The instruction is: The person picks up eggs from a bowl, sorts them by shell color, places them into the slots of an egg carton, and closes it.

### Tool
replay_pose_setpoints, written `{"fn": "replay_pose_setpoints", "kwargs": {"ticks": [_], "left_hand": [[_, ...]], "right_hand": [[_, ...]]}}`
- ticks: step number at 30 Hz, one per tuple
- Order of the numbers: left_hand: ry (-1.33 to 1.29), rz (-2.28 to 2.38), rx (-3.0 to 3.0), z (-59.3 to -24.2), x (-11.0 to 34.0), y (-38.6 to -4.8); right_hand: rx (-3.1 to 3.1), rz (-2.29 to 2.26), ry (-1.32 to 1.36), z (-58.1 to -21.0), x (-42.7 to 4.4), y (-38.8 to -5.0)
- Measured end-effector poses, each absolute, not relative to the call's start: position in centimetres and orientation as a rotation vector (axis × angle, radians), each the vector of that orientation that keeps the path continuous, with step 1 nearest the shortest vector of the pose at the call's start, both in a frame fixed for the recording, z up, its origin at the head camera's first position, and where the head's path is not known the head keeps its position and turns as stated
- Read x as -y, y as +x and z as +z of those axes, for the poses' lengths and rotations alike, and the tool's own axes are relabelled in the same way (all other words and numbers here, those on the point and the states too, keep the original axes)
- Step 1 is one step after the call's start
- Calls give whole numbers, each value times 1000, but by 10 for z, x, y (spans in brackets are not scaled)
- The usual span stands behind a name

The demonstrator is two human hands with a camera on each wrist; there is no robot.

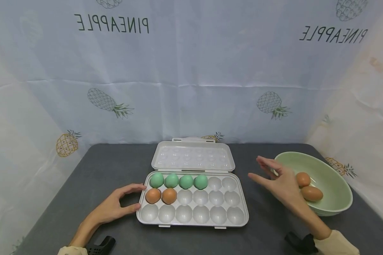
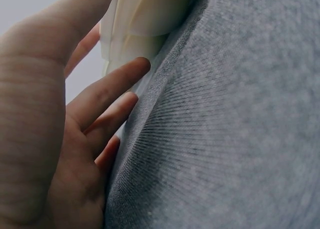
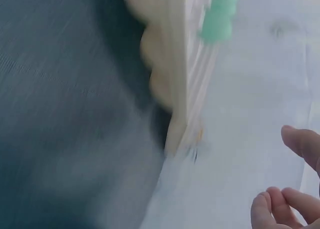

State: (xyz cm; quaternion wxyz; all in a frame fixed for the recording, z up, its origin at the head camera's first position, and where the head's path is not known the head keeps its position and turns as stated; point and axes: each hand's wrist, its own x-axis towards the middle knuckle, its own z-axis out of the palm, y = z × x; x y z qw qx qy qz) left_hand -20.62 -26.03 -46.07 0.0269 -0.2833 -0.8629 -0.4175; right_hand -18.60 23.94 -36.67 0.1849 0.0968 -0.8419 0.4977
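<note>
A white egg carton lies with its lid folded back. Green eggs fill the left part of its back row; two brown eggs sit at the left of the middle row. My left hand touches the carton's left edge with thumb and fingertips, fingers spread and holding nothing. In the air between carton and bowl is my right hand, thumb apart from the fingers, nothing between them. Two more brown eggs lie in the green bowl, just right of that hand.
Everything stands on a dark grey table. A pineapple-print cloth hangs behind and at both sides. Several hollows of the carton hold no egg, among them the whole front row. Dark straps circle both wrists.
</note>
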Motion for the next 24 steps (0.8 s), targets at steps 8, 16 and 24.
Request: {"fn": "replay_pose_setpoints", "kwargs": {"ticks": [8,16,24], "left_hand": [[-879,-1281,2656,-462,261,-206],[-876,-1271,2670,-460,260,-206],[-898,-1284,2647,-460,259,-205]], "right_hand": [[2477,1358,102,-365,-323,-177],[2618,1303,-44,-377,-369,-163],[2815,1136,-88,-382,-388,-163]]}}
